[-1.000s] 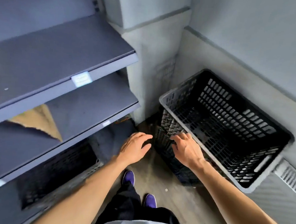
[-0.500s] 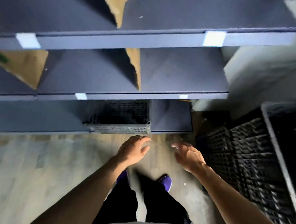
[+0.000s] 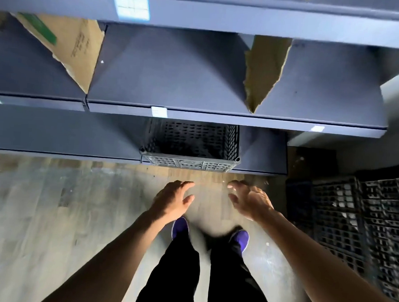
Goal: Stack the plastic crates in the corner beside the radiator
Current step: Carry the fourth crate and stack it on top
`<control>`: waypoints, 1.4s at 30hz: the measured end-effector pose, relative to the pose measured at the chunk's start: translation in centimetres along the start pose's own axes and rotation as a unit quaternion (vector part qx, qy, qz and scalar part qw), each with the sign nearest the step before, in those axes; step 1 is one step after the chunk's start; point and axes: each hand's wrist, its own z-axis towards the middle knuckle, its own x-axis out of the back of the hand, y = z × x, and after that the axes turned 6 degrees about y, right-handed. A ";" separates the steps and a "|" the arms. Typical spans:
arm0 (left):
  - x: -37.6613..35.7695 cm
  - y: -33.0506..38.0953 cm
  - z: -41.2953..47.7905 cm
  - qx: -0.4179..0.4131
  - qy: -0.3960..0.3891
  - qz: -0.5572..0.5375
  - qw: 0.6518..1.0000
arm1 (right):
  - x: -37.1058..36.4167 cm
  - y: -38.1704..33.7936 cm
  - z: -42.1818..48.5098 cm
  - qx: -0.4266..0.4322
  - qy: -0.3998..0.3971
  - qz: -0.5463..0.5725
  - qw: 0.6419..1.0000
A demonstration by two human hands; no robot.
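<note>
- your left grip [image 3: 172, 201] hangs above the wooden floor [image 3: 50, 211], fingers spread and loose, holding nothing.
- a black crate [image 3: 190, 145] sits on the bottom shelf [image 3: 66, 131] straight ahead of you. its front rim is at the shelf's edge and the rest is tucked under the shelf above. fetching it looks like the step in hand: bend low, take the front rim near both corners, and slide it out level before lifting so it doesn't catch the shelf overhead.
- your right grip [image 3: 251, 200] is also spread and empty, just short of the crate's right front corner.
- the stacked crates [image 3: 361, 230] stand on the floor at the far right, near a pale wall. the radiator and the top of the stack are out of view. when you carry the crate over, match its corners to the crate below and lower it straight so it nests instead of sitting tilted.
</note>
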 end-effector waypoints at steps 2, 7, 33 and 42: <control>-0.3 -1.5 0.6 -0.001 -0.003 0.003 1.000 | -1.0 -1.1 0.8 -0.007 -0.012 0.006 1.000; -2.4 -3.9 2.7 0.000 -0.015 0.007 1.000 | -3.6 -1.6 3.6 0.002 -0.017 0.022 1.000; -15.4 -10.9 25.1 0.029 0.043 0.249 0.967 | -16.3 6.9 24.7 0.066 0.046 -0.062 0.995; -16.9 -11.7 24.5 0.061 -0.017 0.199 0.978 | -18.2 6.9 24.1 0.034 0.022 -0.045 0.998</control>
